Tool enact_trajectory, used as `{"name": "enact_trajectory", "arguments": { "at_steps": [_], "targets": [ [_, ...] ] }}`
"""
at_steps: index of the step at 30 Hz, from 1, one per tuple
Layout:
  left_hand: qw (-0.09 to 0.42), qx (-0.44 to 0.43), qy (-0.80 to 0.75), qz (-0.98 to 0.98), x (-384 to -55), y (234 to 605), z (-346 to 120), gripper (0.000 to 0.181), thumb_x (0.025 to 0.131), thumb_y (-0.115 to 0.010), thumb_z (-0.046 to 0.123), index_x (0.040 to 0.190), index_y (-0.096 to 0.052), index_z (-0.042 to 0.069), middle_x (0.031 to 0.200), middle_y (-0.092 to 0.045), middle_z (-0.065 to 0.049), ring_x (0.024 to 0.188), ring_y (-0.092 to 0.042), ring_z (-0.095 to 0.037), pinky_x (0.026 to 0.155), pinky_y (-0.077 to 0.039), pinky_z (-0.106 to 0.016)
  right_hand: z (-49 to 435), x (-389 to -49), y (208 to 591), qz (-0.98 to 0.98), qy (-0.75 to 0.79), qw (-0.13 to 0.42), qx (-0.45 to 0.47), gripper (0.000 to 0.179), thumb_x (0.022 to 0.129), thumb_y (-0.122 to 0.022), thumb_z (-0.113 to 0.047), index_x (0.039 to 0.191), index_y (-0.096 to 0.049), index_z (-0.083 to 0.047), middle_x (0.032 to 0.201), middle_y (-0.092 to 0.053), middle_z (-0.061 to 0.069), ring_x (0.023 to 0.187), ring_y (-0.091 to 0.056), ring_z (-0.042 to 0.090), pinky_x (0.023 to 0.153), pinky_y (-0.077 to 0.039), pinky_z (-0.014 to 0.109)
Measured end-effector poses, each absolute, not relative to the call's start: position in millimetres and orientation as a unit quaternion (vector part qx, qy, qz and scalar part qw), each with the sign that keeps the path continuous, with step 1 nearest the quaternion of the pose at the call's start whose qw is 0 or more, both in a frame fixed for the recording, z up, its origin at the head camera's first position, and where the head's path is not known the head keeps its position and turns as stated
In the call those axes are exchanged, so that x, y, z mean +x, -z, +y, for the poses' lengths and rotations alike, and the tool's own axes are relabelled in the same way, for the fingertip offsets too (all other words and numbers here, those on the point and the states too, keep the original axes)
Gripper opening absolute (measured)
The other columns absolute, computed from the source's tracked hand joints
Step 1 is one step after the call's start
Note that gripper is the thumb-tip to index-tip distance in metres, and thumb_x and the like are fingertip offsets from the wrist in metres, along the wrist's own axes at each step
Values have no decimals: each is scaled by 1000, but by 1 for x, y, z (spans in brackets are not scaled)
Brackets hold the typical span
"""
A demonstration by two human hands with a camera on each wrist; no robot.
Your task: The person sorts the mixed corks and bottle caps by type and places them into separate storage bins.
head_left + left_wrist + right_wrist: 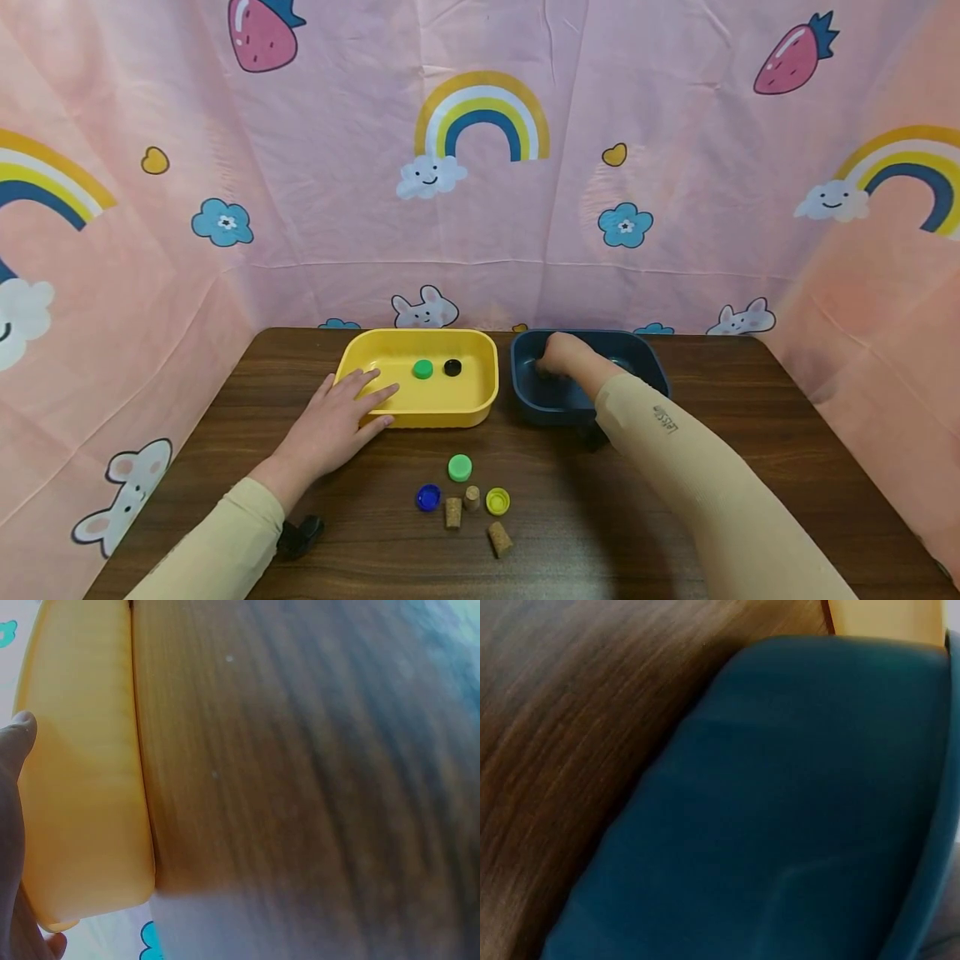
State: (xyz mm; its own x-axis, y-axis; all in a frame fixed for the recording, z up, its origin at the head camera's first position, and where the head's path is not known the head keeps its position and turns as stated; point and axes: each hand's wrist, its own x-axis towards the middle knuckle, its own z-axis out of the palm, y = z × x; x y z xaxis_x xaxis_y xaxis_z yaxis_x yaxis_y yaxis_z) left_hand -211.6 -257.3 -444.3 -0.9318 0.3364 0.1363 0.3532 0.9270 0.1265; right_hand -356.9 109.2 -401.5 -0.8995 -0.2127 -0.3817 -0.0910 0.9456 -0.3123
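My left hand rests with spread, straight fingers over the left front rim of a yellow tray. In the left wrist view, the thumb lies against that tray's outer wall. A green bottle cap and a black cap lie inside the yellow tray. My right hand reaches down into a dark blue tray, near its left side. Its fingertips are mostly hidden, so whether they hold anything is unclear. In the right wrist view, the blue tray's outer wall fills most of the picture.
In front of the trays lie a light green cap, a blue cap, a yellow cap and corks on the brown wooden table. A patterned pink cloth hangs behind and on both sides.
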Motion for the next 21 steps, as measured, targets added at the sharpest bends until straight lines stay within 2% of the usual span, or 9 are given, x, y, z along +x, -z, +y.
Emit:
{"name": "enact_trajectory", "arguments": {
  "at_steps": [10,17,21],
  "targets": [
    [56,-176,76,-980,-212,444,-257,56,99,-54,52,149,-48,30,156,-36,-12,146,-26,-38,118,-11,-62,113,-357,402,965,150,204,-72,22,94,-64,-27,85,-68,-7,78,-65,6,62,-60,18,57,-49,29],
    [56,-175,76,-980,-212,443,-256,55,98,-55,51,149,-48,29,156,-36,-12,145,-26,-38,117,-12,-64,114,-356,395,969,140,186,-83,31,95,-63,-30,74,-66,-7,65,-61,4,57,-58,16,56,-48,28],
    [59,-177,72,-980,-212,443,-257,55,99,-54,53,148,-49,29,156,-37,-12,145,-28,-38,117,-13,-63,113,-351,384,969,148,179,-84,32,97,-61,-32,82,-67,-5,69,-64,7,59,-60,17,58,-48,28]
  ]
}}
